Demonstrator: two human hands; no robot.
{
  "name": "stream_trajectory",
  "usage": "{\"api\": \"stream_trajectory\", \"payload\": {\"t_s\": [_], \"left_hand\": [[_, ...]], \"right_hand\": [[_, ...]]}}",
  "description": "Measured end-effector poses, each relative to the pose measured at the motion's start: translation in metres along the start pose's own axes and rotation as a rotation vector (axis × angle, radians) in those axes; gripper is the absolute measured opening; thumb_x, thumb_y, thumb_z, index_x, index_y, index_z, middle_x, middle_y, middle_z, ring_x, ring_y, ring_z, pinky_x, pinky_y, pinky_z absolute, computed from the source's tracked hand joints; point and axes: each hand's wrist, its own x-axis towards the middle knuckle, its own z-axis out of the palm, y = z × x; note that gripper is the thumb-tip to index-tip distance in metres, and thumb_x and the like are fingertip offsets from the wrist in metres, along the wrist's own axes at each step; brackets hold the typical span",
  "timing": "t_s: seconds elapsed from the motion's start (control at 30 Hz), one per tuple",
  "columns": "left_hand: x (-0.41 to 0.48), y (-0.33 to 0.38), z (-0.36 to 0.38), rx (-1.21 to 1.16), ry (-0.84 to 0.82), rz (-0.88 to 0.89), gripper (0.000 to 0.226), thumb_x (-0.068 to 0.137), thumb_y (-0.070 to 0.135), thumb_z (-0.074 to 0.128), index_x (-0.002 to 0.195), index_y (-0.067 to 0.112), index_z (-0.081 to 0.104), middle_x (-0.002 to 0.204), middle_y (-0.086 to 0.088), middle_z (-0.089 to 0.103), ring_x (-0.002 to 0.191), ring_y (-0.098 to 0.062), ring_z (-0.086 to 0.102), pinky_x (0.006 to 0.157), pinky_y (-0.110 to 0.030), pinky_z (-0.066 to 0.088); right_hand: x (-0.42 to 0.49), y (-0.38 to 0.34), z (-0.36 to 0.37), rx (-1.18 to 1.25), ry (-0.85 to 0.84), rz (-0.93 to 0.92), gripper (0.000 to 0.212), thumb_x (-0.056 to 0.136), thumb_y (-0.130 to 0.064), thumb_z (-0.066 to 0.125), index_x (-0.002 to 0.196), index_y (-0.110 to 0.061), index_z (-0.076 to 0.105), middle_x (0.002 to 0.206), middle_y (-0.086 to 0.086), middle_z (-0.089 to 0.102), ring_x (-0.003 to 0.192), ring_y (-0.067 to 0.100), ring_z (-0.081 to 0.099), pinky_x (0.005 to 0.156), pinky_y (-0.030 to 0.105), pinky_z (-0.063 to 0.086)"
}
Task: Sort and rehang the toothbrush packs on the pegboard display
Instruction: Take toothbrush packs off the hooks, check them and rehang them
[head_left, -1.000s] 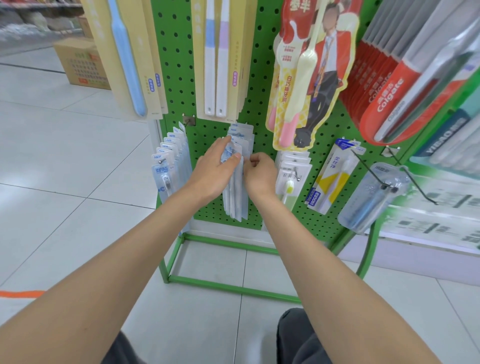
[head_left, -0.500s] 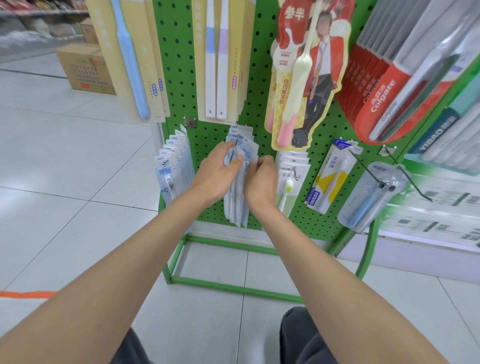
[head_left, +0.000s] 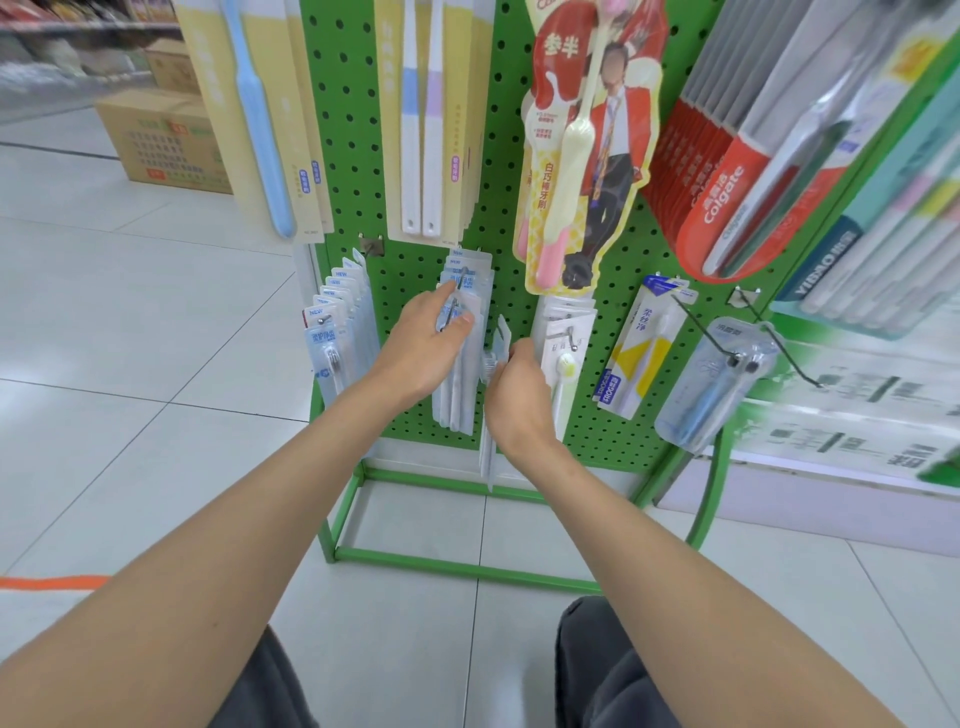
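Head view: our right hand (head_left: 515, 397) pinches one pack (head_left: 488, 457), off-hook; left hand (head_left: 423, 345), fingers (head_left: 441, 300) straight, steadies hung stack (head_left: 457, 405). Next: rehang on pegboard (head_left: 363, 130), hang-hole aligned.

The bright green perforated metal pegboard (head_left: 358, 156) is dotted with an even grid of dark holes. At its lower middle hang pale blue-and-white plastic toothbrush packs (head_left: 460, 405). Along its top edge are cream-yellow card packs (head_left: 291, 104) with a light blue brush. At its right edge are red-and-white Colgate packs (head_left: 727, 208).
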Motion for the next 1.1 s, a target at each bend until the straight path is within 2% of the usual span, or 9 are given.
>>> {"api": "stream_trajectory", "payload": {"t_s": [0.13, 0.27, 0.4, 0.47, 0.6, 0.7, 0.87, 0.97, 1.1], "left_hand": [[-0.012, -0.001, 0.004, 0.018, 0.129, -0.04, 0.056, 0.102, 0.04, 0.044, 0.152, 0.025, 0.026, 0.157, 0.0, 0.028, 0.134, -0.021, 0.042, 0.111, -0.039, 0.034], [-0.028, -0.001, 0.008, 0.006, 0.235, -0.133, 0.06, 0.096, 0.047, 0.053, 0.142, 0.015, 0.034, 0.144, -0.004, 0.037, 0.119, -0.019, 0.049, 0.096, -0.035, 0.041], [-0.04, -0.008, 0.01, -0.008, 0.152, -0.208, 0.052, 0.093, 0.029, 0.06, 0.137, 0.01, 0.039, 0.126, -0.003, 0.047, 0.094, -0.015, 0.051, 0.089, -0.036, 0.046], [-0.045, -0.016, 0.013, -0.018, 0.033, -0.305, 0.046, 0.094, 0.017, 0.057, 0.137, 0.009, 0.043, 0.116, -0.003, 0.054, 0.093, -0.017, 0.054, 0.085, -0.033, 0.047], [-0.057, -0.026, 0.021, -0.216, -0.27, -0.458, 0.044, 0.096, 0.017, 0.058, 0.139, 0.017, 0.047, 0.124, -0.005, 0.059, 0.1, -0.018, 0.062, 0.071, -0.025, 0.05], [-0.062, -0.031, 0.026, -0.146, -0.372, -0.375, 0.032, 0.097, 0.027, 0.06, 0.128, 0.021, 0.053, 0.119, -0.003, 0.063, 0.1, -0.014, 0.062, 0.071, -0.022, 0.047], [-0.063, -0.041, 0.031, -0.039, -0.364, -0.268, 0.039, 0.096, 0.03, 0.063, 0.103, -0.008, 0.06, 0.09, -0.01, 0.056, 0.077, -0.014, 0.056, 0.071, -0.029, 0.041], [-0.064, -0.036, 0.032, -0.009, -0.363, -0.198, 0.036, 0.096, 0.027, 0.063, 0.092, -0.009, 0.058, 0.082, -0.011, 0.053, 0.069, -0.014, 0.054, 0.068, -0.03, 0.04], [-0.067, -0.029, 0.041, -0.005, -0.336, -0.127, 0.031, 0.096, 0.02, 0.062, 0.09, -0.01, 0.058, 0.078, -0.011, 0.055, 0.067, -0.015, 0.053, 0.064, -0.028, 0.042]], "right_hand": [[-0.015, 0.005, -0.008, -0.103, -0.023, -0.037, 0.014, 0.095, 0.001, 0.031, 0.098, -0.011, 0.037, 0.078, 0.012, 0.055, 0.065, 0.028, 0.053, 0.05, 0.033, 0.035], [-0.029, 0.008, -0.02, -0.193, -0.049, -0.083, 0.008, 0.098, -0.006, 0.036, 0.099, -0.014, 0.038, 0.076, 0.009, 0.057, 0.063, 0.027, 0.055, 0.049, 0.033, 0.035], [-0.041, 0.011, -0.035, -0.195, -0.124, -0.129, 0.007, 0.1, -0.012, 0.039, 0.101, -0.011, 0.046, 0.073, 0.002, 0.052, 0.062, 0.021, 0.049, 0.052, 0.033, 0.035], [-0.046, 0.013, -0.044, -0.169, -0.152, -0.142, 0.01, 0.101, -0.017, 0.043, 0.106, -0.009, 0.049, 0.073, -0.001, 0.051, 0.063, 0.017, 0.048, 0.057, 0.034, 0.038], [-0.054, 0.017, -0.056, -0.096, -0.184, -0.161, 0.009, 0.101, -0.019, 0.046, 0.104, -0.011, 0.049, 0.072, -0.007, 0.044, 0.063, 0.011, 0.042, 0.059, 0.032, 0.037], [-0.055, 0.019, -0.061, 0.002, -0.227, -0.128, 0.005, 0.101, -0.018, 0.048, 0.099, -0.014, 0.047, 0.072, -0.004, 0.046, 0.068, 0.019, 0.05, 0.071, 0.042, 0.048], [-0.05, 0.019, -0.064, 0.073, -0.221, -0.105, 0.015, 0.098, -0.024, 0.053, 0.084, -0.021, 0.049, 0.066, -0.001, 0.05, 0.066, 0.022, 0.054, 0.072, 0.046, 0.052], [-0.047, 0.016, -0.066, 0.074, -0.13, -0.063, 0.043, 0.09, -0.049, 0.06, 0.07, -0.016, 0.042, 0.064, 0.003, 0.045, 0.062, 0.02, 0.046, 0.062, 0.035, 0.041], [-0.042, 0.016, -0.068, 0.06, -0.067, -0.038, 0.051, 0.091, -0.051, 0.058, 0.063, -0.017, 0.033, 0.059, -0.001, 0.036, 0.059, 0.018, 0.038, 0.059, 0.032, 0.031]]}}
